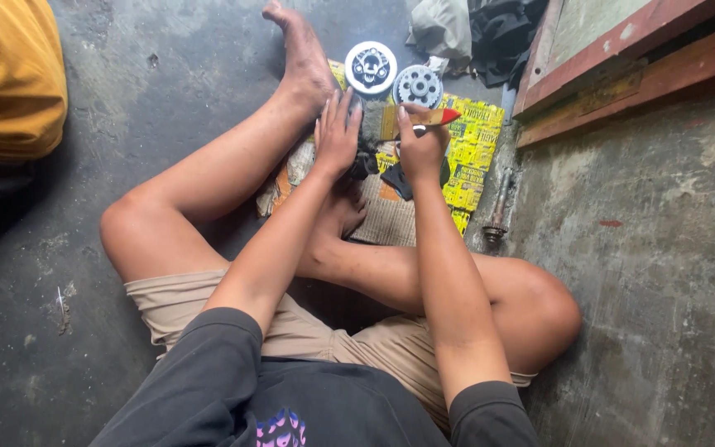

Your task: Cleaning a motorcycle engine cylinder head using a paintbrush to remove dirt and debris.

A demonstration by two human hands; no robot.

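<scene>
We sat on the concrete floor [167, 91] with our legs folded, and the work lay between our feet, on a spread of yellow printed paper [475, 145] and grey newspaper [391, 219].

The main relation was this: the dark part [372, 124] was directly between our two hands, a little ahead of our crossed ankle. Our left hand [337, 136] was on its left side and our right hand [420, 147] on its right side, so both were about equally near, and the left one was touching it. The left fingers [343, 108] were laid flat and together over the part, pressing on it rather than clamped around it.

Our right hand was closed on a paintbrush [425, 119]. Its long axis ran nearly level, left to right: the wooden handle with the red tip pointed to the right, and the bristle end pointed left, toward the part. The bristles were just beside the part; we could not tell if they touched.

The part itself looked dark, greasy and compact. Most of it was hidden under the left hand, so its exact shape was not clear. A black rag [397, 178] lay near below it.

Beyond our hands two round metal pieces lay on the paper, side by side: a white-rimmed disc with a black centre [371, 67], and a grey toothed hub with holes [417, 85]. On the right, near a reddish wooden frame [622, 74], a rusty bolt [496, 217] lay on the floor. At the far left, another person's yellow garment [6, 74] was visible.
</scene>
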